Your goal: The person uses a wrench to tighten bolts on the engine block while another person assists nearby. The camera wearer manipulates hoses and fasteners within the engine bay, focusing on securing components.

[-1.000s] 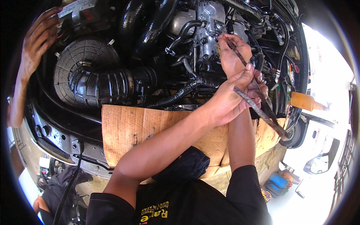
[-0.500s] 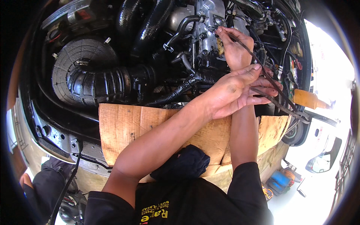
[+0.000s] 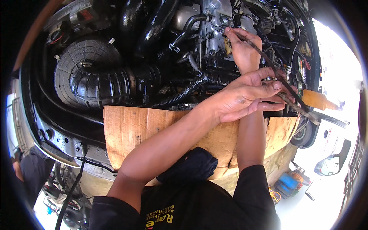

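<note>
My right hand (image 3: 245,48) reaches over the silver and black engine (image 3: 211,34), its fingers closed near the top casing. A long, thin dark strip (image 3: 283,82) runs from its fingers down to the right. My left hand (image 3: 251,94) crosses above my right forearm, palm partly turned up. From between its fingers a dark bar (image 3: 301,107) sticks out, ending in a rounded grey tip. By the index finger and thumb shows a small shiny metal piece (image 3: 269,79), too small to name. Whether strip and bar are joined is hard to see.
A round black air filter housing (image 3: 86,57) with a ribbed intake hose (image 3: 101,85) fills the left of the bay. Cardboard (image 3: 130,130) covers the front edge, with a dark cloth (image 3: 191,165) on it. An orange-yellow bottle (image 3: 316,99) stands at right. Another person (image 3: 32,172) is at lower left.
My left hand's fingers have drawn closer together and the small shiny piece now shows there. The strip and bar have shifted slightly right. My right hand stays near the engine top.
</note>
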{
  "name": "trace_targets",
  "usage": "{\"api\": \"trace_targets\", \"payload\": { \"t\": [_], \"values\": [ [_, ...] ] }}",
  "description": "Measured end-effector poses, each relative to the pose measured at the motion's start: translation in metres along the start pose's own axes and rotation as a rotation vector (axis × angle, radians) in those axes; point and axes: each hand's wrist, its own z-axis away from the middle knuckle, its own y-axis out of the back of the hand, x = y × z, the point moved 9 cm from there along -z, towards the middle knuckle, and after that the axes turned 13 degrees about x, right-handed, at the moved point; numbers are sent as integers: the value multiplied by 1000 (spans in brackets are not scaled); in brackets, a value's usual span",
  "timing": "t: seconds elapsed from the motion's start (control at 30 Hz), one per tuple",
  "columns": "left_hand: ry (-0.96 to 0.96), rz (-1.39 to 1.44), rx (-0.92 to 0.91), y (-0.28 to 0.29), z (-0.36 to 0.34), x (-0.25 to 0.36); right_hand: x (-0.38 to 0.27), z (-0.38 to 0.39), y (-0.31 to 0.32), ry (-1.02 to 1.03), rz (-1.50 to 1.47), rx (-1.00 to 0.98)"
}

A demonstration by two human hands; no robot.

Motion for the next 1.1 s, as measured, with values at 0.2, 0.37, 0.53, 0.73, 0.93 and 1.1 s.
{"api": "trace_targets", "payload": {
  "t": [0.2, 0.37, 0.53, 0.73, 0.93, 1.1],
  "values": [
    [5, -5, 70, 4, -3, -2, 2, 0, -1, 149, 96, 57],
    [42, -20, 159, 6, -2, -8, 2, 3, 17, 51, 232, 119],
    [8, -22, 136, 11, -2, -8, -28, 14, 12, 266, 308, 108],
    [-40, -94, 145, 14, -2, -3, -21, 15, 3, 373, 296, 122],
    [-19, -102, 126, 7, -6, -15, -6, 7, 27, 254, 229, 223],
    [-66, -70, 177, 22, -1, -7, -28, 20, 7, 414, 293, 196]
  ]
}}
